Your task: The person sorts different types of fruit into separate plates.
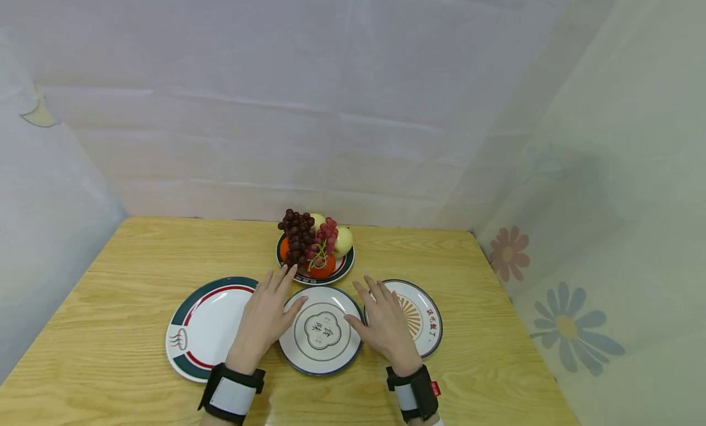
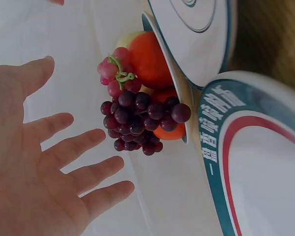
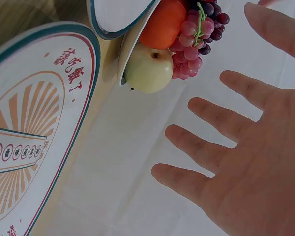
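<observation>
My left hand (image 1: 265,319) hovers with spread fingers between the large green-and-red-rimmed plate (image 1: 217,322) and the middle plate (image 1: 320,365). It holds nothing. Over the left part of the sunburst plate (image 1: 427,315) is my right hand (image 1: 386,325), its fingers extended and likewise holding nothing. Beyond both hands a fruit plate (image 1: 344,270) carries dark grapes (image 1: 298,233), pink grapes (image 1: 326,235), orange-red round fruits (image 1: 322,268) and pale yellow-green fruits (image 1: 342,242). In the left wrist view the dark grapes (image 2: 137,118) lie past the left fingertips. The right wrist view shows a pale fruit (image 3: 147,71) beside the pink grapes.
The plates stand on a wooden table (image 1: 138,279). A pale cloth (image 1: 303,138) hangs behind its far edge, and a flower-printed cloth (image 1: 607,230) hangs along the right side. Each wrist wears a dark strap (image 1: 231,392).
</observation>
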The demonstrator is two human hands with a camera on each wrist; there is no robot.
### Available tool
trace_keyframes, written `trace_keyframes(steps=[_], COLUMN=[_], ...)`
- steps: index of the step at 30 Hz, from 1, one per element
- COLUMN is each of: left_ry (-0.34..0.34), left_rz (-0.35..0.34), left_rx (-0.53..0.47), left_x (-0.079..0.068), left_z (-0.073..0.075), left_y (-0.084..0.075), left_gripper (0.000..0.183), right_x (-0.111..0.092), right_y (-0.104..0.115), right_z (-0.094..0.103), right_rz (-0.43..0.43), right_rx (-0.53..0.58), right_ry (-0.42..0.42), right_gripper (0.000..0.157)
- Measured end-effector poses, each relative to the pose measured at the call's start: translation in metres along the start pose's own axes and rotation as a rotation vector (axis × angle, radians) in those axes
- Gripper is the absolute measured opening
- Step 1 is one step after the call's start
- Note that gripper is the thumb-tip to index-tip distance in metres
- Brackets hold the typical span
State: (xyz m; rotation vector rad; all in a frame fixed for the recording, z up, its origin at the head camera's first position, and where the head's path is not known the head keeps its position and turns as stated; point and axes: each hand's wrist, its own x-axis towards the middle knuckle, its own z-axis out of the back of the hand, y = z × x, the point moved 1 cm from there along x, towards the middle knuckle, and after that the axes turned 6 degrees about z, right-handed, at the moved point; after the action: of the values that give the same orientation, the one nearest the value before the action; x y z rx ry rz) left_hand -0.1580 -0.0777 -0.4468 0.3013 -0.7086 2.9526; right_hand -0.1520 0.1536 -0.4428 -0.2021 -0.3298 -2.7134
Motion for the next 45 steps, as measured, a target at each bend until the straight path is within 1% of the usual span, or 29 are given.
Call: trace_keyframes(steps=[3,6,13,16,19,26,30,36,39,42,45], left_ry=[-0.005,-0.018,-0.058,-0.046,-0.015,0.079,0.097,0.041,0.008,-0.022,-0.04], left_rz=[-0.01,-0.015,-0.035,-0.039,-0.022,0.067,0.083,0.072,0.06,0.041,0.019], left_rx=[-0.011,-0.019,-0.004,0.008,0.013,-0.014,-0.024,-0.099,-0.114,-0.117,-0.136], left_x=[0.012,0.028,0.065,0.076,0.084,0.092,0.094,0.095,0.096,0.095,0.092], left_z=[0.002,0.003,-0.005,-0.01,-0.015,-0.02,-0.024,-0.032,-0.034,-0.031,-0.024], left_y=[-0.002,-0.004,-0.001,0.002,0.005,0.009,0.012,0.018,0.02,0.022,0.024], left_gripper=[0.063,0.061,0.065,0.067,0.069,0.078,0.079,0.07,0.066,0.061,0.059], right_x=[0.0,-0.001,-0.003,-0.004,-0.005,-0.006,-0.006,-0.008,-0.008,-0.008,-0.008], right_y=[-0.001,-0.003,-0.004,-0.005,-0.005,-0.004,-0.003,0.0,0.0,0.0,-0.001], right_z=[-0.001,-0.002,-0.005,-0.007,-0.008,-0.011,-0.011,-0.009,-0.009,-0.01,-0.012], right_rz=[-0.008,-0.012,0.002,0.006,0.009,0.029,0.033,0.027,0.019,0.015,0.014], right_rx=[0.003,0.005,0.009,0.003,0.007,0.0,-0.002,0.003,0.009,0.008,0.004], right_ry=[0.006,0.009,0.001,0.004,0.006,-0.005,-0.003,0.014,0.023,0.027,0.026], right_gripper=[0.066,0.067,0.066,0.066,0.067,0.066,0.066,0.065,0.065,0.065,0.064])
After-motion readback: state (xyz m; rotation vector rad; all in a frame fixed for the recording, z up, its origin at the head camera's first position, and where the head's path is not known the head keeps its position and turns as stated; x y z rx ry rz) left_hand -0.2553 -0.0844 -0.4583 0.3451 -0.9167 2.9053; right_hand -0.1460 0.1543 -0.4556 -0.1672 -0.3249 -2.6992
